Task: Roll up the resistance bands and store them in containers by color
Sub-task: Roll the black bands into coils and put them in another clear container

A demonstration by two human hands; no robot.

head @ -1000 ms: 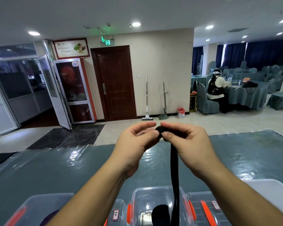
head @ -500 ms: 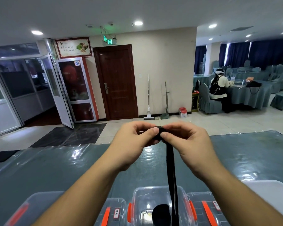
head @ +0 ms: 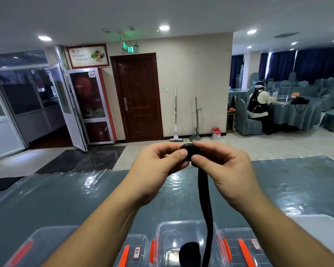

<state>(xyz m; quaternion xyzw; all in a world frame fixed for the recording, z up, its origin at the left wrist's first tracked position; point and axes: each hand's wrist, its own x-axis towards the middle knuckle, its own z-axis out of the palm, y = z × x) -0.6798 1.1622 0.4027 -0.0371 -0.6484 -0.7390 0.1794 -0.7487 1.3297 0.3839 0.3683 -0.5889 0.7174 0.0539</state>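
Note:
A black resistance band [head: 204, 191] is partly wound into a small roll [head: 189, 150] held up above the table. My left hand [head: 158, 166] pinches the roll from the left with thumb and fingers. From the right, my right hand [head: 224, 166] pinches it too. The loose tail hangs straight down into an open clear container [head: 162, 234] with orange latches at the near edge. A rolled black band [head: 189, 253] lies inside that container.
More clear containers with orange latches stand left [head: 35, 245] and right [head: 239, 247] of the open one, on a grey-green table [head: 66, 199] under clear plastic. A white lid [head: 316, 226] lies at the right. A person sits at a far table [head: 297, 112].
The roll between my fingers has been turned a little and the hanging tail has shifted slightly. Both hands stay in the same place.

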